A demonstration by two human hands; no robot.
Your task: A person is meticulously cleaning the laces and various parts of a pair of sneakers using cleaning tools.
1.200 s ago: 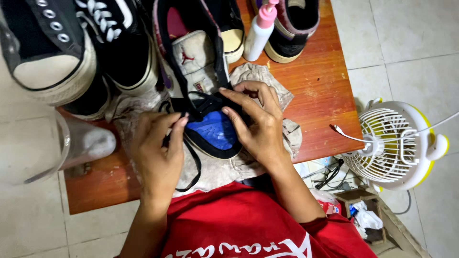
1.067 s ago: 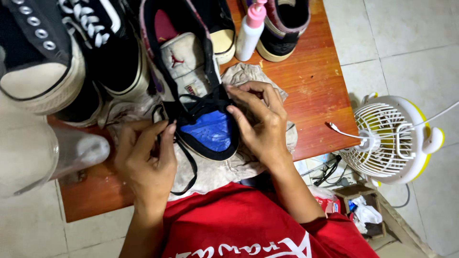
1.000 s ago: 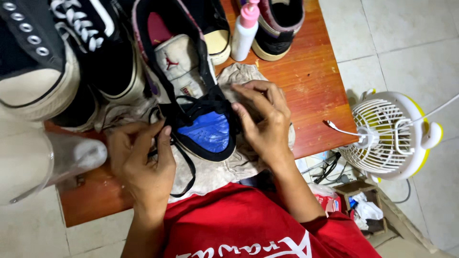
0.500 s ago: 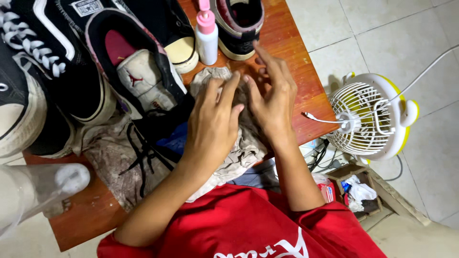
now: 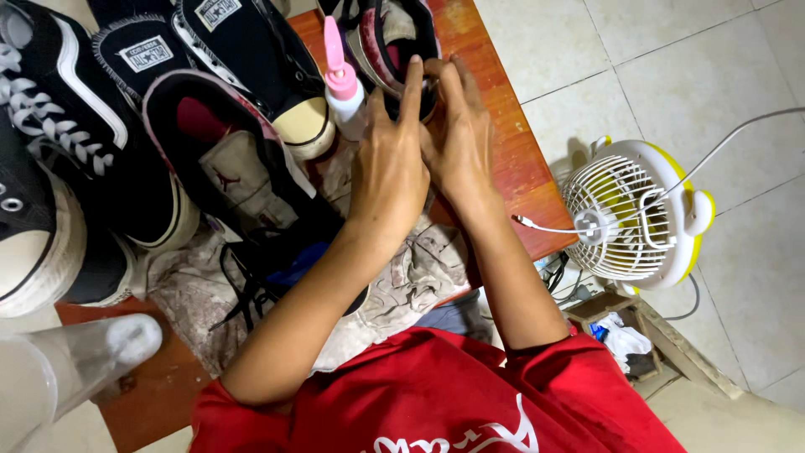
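Observation:
Both my hands reach across the reddish wooden table (image 5: 521,172) to a black shoe with a dark red lining (image 5: 401,35) at its far edge. My left hand (image 5: 390,168) has its fingers stretched out, the index fingertip touching that shoe's side. Pressed against it, my right hand (image 5: 459,138) lays its fingertips on the shoe's rim; whether it grips is unclear. Under my left forearm lies a black sneaker with a grey tongue and a blue toe (image 5: 239,180), loose laces out, on a stained cloth (image 5: 419,268).
A white bottle with a pink cap (image 5: 341,84) stands just left of my left hand. Several black canvas sneakers (image 5: 80,134) crowd the table's left side. A clear plastic container (image 5: 71,369) is at lower left. On the tiled floor to the right stands a small white fan (image 5: 629,210).
My hands have left the blue-toed sneaker and moved across the cloth to the far black shoe. The view has shifted, so the table's contents sit lower and further left.

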